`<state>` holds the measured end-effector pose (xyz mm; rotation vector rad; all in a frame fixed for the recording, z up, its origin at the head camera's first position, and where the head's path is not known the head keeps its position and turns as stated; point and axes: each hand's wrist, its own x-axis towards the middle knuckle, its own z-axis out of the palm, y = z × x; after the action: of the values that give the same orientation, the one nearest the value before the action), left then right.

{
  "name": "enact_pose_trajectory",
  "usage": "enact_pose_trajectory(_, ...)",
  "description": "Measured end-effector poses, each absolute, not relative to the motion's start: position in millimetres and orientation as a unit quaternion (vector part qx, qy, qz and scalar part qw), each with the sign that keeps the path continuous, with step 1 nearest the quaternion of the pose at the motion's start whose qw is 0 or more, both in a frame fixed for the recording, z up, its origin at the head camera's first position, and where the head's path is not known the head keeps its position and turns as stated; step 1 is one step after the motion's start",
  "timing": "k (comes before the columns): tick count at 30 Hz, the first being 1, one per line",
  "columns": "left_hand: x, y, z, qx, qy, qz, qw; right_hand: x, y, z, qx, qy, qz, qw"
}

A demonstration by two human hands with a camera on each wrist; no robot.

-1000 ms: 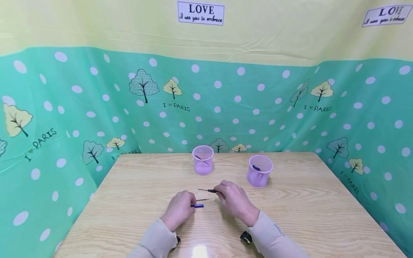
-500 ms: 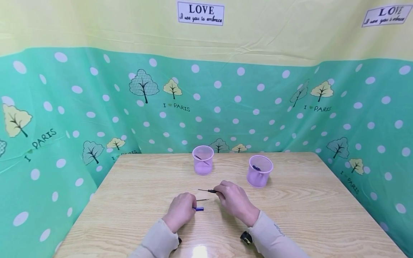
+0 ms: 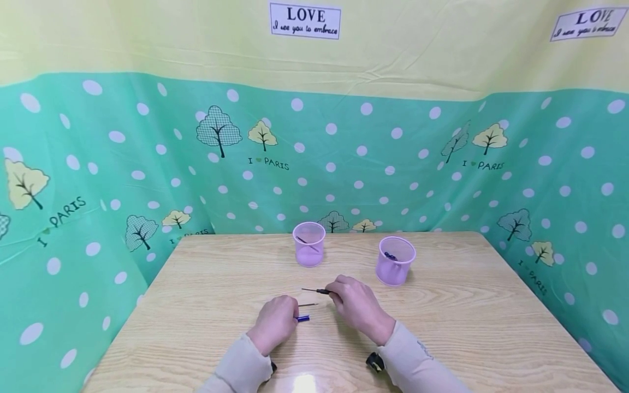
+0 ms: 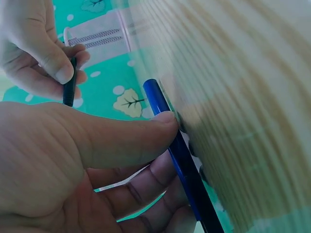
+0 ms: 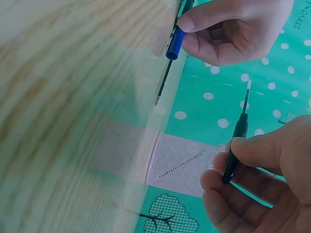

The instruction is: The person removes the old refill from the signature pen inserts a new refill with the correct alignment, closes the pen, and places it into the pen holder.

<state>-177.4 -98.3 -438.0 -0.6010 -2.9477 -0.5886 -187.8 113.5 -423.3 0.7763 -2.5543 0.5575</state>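
Note:
My left hand (image 3: 275,323) pinches a blue pen barrel (image 4: 181,155) between thumb and fingers, low over the wooden table. A thin dark refill (image 5: 163,85) with a metal tip lies beyond that barrel, pointing right in the head view; whether the left fingers touch it I cannot tell. My right hand (image 3: 362,307) holds a black pen part (image 5: 236,145) by thumb and fingertips, with a thin rod sticking out toward the left. The two hands are apart, the rod of the black part slightly farther back than the refill.
Two purple mesh cups stand at the back of the wooden table (image 3: 206,284). The left cup (image 3: 309,251) has a thin stick-like item inside; the right cup (image 3: 393,270) has small dark blue items. A patterned curtain (image 3: 275,185) surrounds the table's back and sides.
The left hand has shifted slightly toward the table's front, and the blue barrel's end has moved nearer the front too, farther from the refill. The right hand has kept its place.

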Motion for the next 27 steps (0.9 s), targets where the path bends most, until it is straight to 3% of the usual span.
enact_pose_trajectory(18, -177.9, -102.9, -428.3, -0.156, -0.967, -0.204, 0.0, -188.5, 115.4, -423.7, 0.279, -0.915, 0.199, 0.213)
enact_pose_trajectory(27, -181.2, -112.4, -423.6, -0.164, -0.965, -0.196, 0.05, -188.3, 114.8, -423.1, 0.276, -0.917, 0.199, 0.21)
